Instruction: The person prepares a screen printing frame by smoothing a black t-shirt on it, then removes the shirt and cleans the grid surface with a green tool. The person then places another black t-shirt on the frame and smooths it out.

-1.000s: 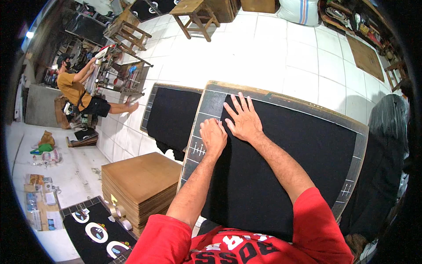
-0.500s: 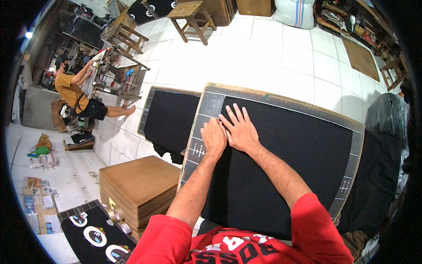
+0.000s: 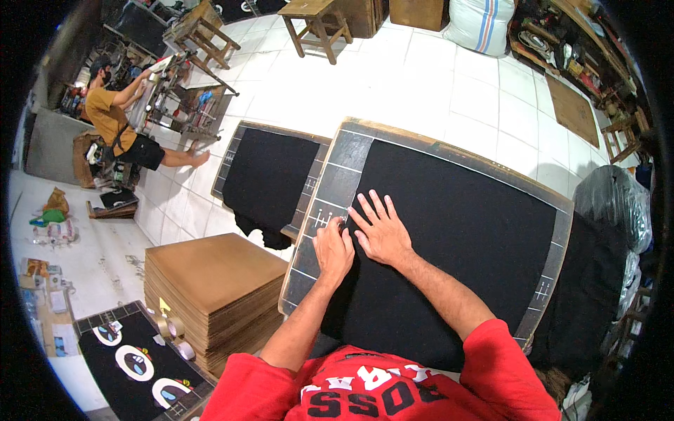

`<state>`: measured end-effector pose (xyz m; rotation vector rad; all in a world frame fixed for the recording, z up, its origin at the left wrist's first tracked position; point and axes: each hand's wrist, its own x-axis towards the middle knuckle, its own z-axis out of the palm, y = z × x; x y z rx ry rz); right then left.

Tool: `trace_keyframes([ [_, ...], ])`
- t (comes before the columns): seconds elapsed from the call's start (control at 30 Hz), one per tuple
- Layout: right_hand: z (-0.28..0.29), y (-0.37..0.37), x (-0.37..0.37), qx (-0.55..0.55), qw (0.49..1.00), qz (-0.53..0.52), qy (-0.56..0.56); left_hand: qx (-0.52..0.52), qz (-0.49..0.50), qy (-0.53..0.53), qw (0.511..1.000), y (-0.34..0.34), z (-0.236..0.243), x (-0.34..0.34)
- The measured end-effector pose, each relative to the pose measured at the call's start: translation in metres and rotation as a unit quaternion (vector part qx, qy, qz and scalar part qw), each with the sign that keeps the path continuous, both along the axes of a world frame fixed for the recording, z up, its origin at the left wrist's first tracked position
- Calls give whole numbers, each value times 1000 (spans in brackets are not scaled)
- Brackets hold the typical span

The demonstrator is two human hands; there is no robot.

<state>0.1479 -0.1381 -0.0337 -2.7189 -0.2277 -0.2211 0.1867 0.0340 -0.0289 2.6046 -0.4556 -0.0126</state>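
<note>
A black cloth point(image 3: 456, 259) lies over a dark board point(image 3: 344, 151) marked with white lines, leaving a strip of the board bare along the left and right. My left hand point(image 3: 333, 250) is closed at the cloth's left edge, thumb and fingertips pinching that edge. Just beside it, my right hand point(image 3: 383, 231) rests flat on the cloth with its fingers spread. The two hands are close together, and the pinched bit of cloth is mostly covered by the left fingers.
A second board with black cloth point(image 3: 270, 175) lies beyond on the left. Stacked brown boards point(image 3: 214, 270) stand near left, with tape rolls point(image 3: 184, 349) beside printed black cloth point(image 3: 119, 382). A person point(image 3: 112, 123) works at a table far left. A wooden stool point(image 3: 316, 28) stands ahead.
Both hands have come nearer to me along the cloth's left edge. The left fingers now pinch the edge beside the board's white marks. The view has shifted slightly.
</note>
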Motion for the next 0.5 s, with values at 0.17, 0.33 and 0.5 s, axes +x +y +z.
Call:
trace_keyframes([
  [0.17,5,31,-26,-22,999,19,41,-29,4,8,1000,28,4,-26],
  [0.33,10,60,-53,-30,998,34,51,-30,-9,39,999,61,8,-55],
  [0.5,14,86,-79,-36,996,50,71,-34,-23,80,996,105,12,-90],
])
